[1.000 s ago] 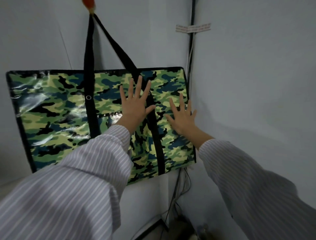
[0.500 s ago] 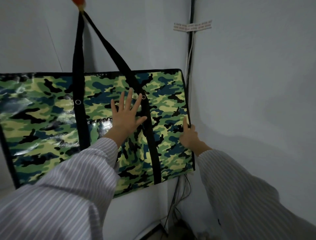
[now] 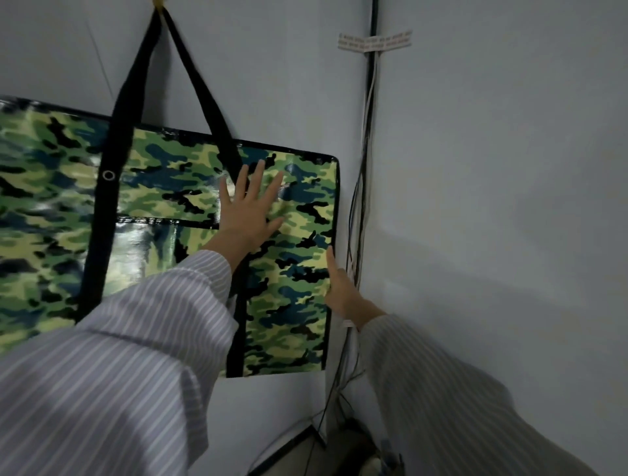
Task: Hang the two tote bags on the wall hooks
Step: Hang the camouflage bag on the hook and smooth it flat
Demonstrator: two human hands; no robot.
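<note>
Two striped sleeves point(image 3: 112, 370) are seen in the foreground, reaching toward a camouflage tote bag point(image 3: 163, 234) that hangs flat against a grey wall point(image 3: 272, 68). The left hand point(image 3: 249, 212) is laid open on the bag's front panel, fingers spread apart and palm pressed to the glossy fabric just right of the nearer black strap point(image 3: 217, 98); nothing is gripped by it. The right hand point(image 3: 339, 288) is placed at the bag's right edge, one finger extended up along the black trim; whether the other fingers are curled behind the edge cannot be told. Just right of the bag, a bundle of cables point(image 3: 365, 176) is run down the room corner, held above by a strip of tape point(image 3: 373, 40). Above the bag, both straps are gathered at a hook point(image 3: 159, 3) at the top of the frame, only partly in view. One bag is judged to be hung and merely being smoothed or steadied. No second bag and no second hook are shown, so the other half of the task is judged to remain.
</note>
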